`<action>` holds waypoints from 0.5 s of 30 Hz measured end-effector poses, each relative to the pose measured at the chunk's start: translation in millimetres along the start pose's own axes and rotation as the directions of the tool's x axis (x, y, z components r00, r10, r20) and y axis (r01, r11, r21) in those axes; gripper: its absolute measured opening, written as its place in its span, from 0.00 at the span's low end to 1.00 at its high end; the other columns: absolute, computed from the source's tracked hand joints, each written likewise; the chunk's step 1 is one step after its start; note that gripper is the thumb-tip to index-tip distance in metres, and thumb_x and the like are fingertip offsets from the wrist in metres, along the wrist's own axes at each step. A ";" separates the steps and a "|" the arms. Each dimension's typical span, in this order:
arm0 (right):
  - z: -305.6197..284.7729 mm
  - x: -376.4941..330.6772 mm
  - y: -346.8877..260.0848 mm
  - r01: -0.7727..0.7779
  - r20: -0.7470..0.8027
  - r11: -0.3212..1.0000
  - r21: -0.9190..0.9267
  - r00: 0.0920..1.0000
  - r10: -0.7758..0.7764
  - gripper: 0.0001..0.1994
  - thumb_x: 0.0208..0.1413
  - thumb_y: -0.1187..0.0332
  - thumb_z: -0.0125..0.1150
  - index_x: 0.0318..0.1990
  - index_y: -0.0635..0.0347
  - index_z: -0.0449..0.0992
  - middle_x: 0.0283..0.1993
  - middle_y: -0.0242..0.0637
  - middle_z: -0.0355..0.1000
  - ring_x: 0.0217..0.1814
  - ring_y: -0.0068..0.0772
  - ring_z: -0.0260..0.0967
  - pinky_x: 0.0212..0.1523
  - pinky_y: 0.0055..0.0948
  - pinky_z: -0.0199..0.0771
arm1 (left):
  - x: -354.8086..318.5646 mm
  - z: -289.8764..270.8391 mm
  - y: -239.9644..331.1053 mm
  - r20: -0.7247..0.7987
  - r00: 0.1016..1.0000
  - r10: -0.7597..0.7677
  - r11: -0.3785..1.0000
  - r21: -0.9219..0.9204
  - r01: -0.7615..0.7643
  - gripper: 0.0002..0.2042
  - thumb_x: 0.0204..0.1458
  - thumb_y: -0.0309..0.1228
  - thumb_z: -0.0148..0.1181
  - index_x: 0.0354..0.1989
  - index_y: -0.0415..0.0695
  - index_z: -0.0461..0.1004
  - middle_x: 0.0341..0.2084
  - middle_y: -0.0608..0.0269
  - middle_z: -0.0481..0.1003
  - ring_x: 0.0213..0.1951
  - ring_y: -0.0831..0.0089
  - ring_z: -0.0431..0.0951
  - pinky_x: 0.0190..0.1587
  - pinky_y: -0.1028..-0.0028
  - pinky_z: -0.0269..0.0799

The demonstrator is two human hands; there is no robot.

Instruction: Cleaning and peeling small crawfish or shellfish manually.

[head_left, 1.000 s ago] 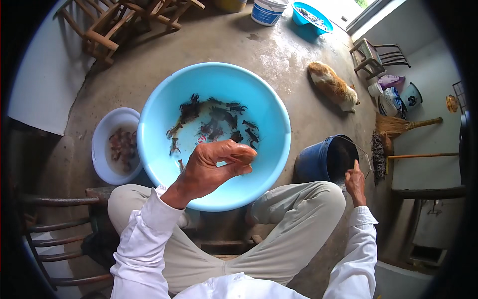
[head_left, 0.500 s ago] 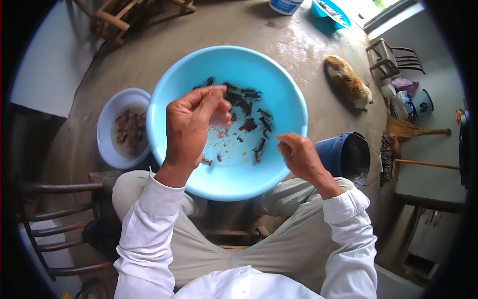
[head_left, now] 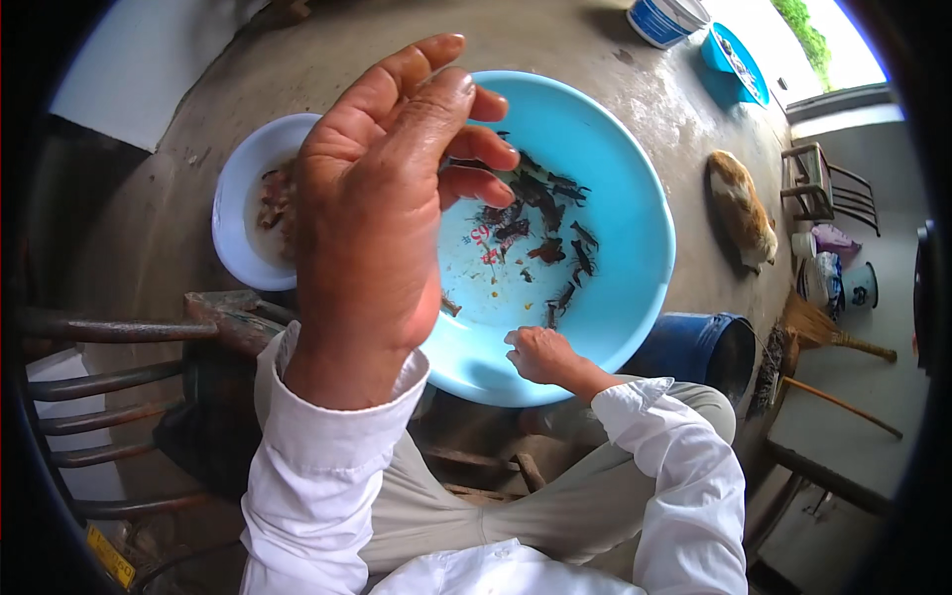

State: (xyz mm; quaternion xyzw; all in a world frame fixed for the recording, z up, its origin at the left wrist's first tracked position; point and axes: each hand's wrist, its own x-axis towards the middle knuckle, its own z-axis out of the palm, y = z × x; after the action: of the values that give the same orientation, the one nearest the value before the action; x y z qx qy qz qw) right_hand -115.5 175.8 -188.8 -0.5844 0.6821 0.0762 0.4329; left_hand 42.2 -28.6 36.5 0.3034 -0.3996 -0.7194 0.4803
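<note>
My left hand (head_left: pixel 382 188) is raised close to the camera, above the left side of a large light-blue basin (head_left: pixel 640 203). Its fingers are bent but apart, with nothing seen between them. Over the basin's near inner side is my right hand (head_left: pixel 543 355), fingers curled in; whatever it may hold is hidden. Several dark crayfish (head_left: pixel 548 210) lie scattered on the basin floor among small bits. To the left, a smaller pale basin (head_left: pixel 230 223) contains reddish-brown pieces (head_left: pixel 273 203) in cloudy water, partly covered by my left hand.
A blue bucket (head_left: pixel 684 347) stands right of the basin, close to my knee. Left of me is a wooden chair (head_left: pixel 109 387). A brown-and-white cat (head_left: pixel 741 208) lies on the floor at right, with a broom (head_left: pixel 823 327) nearer the wall. A white-and-blue tub (head_left: pixel 666 22) is at the back.
My left hand has risen toward the camera and its fingers have spread from a pinch. My right hand has moved left and nearer, over the basin's near side. The view has shifted.
</note>
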 end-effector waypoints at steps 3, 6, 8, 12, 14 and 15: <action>8.8 15.4 5.9 -0.005 0.000 0.999 -0.054 1.000 0.005 0.14 0.58 0.64 0.59 0.48 0.60 0.80 0.44 0.51 0.78 0.47 0.57 0.77 0.48 0.50 0.77 | 1.1 -4.6 6.2 0.026 1.000 -0.012 0.996 -0.085 0.014 0.15 0.63 0.32 0.58 0.56 0.40 0.73 0.36 0.62 0.77 0.33 0.77 0.79 0.31 0.78 0.74; 13.6 31.1 7.2 -0.017 -0.043 0.999 -0.049 0.999 0.015 0.13 0.58 0.64 0.59 0.47 0.60 0.80 0.44 0.53 0.78 0.46 0.57 0.77 0.48 0.51 0.77 | -1.3 -3.8 19.2 0.003 1.000 -0.012 0.988 -0.157 0.012 0.14 0.62 0.32 0.58 0.54 0.39 0.74 0.37 0.62 0.77 0.34 0.76 0.78 0.32 0.77 0.73; 17.1 39.4 12.1 -0.037 -0.008 0.997 -0.065 0.999 0.037 0.14 0.57 0.65 0.58 0.47 0.60 0.80 0.44 0.53 0.78 0.46 0.58 0.77 0.48 0.51 0.76 | 1.5 -7.2 16.2 -0.008 1.000 -0.010 0.987 -0.162 0.008 0.14 0.62 0.31 0.58 0.53 0.39 0.75 0.37 0.62 0.77 0.34 0.75 0.78 0.32 0.77 0.73; 31.8 56.8 16.3 -0.053 0.032 0.995 -0.090 0.998 0.056 0.14 0.57 0.65 0.58 0.47 0.61 0.79 0.44 0.54 0.78 0.48 0.58 0.76 0.50 0.50 0.76 | 2.6 -9.8 16.4 -0.039 0.999 -0.007 0.990 -0.142 0.001 0.13 0.62 0.30 0.58 0.53 0.39 0.75 0.37 0.62 0.76 0.34 0.75 0.78 0.32 0.77 0.73; 39.0 64.1 16.4 -0.061 0.034 0.996 -0.067 0.997 0.064 0.14 0.56 0.66 0.58 0.47 0.62 0.80 0.44 0.54 0.78 0.48 0.58 0.76 0.50 0.50 0.76 | 1.7 -14.7 19.5 -0.052 0.999 -0.015 0.991 -0.135 0.008 0.13 0.62 0.30 0.58 0.52 0.39 0.75 0.37 0.62 0.76 0.34 0.75 0.78 0.32 0.77 0.74; 42.7 67.8 17.7 -0.077 0.027 0.996 -0.045 0.997 0.078 0.14 0.56 0.66 0.58 0.46 0.62 0.80 0.45 0.55 0.78 0.49 0.58 0.76 0.51 0.50 0.75 | 1.4 -15.1 19.0 -0.055 0.998 -0.019 0.991 -0.133 0.012 0.13 0.62 0.30 0.58 0.52 0.39 0.75 0.37 0.62 0.76 0.34 0.75 0.78 0.32 0.77 0.74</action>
State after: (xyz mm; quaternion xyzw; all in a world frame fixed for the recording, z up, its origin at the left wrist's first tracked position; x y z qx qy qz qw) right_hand -105.4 157.7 -268.2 -0.5657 0.6962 0.1165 0.4263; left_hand 62.6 -38.3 45.4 0.2939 -0.3348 -0.7393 0.5049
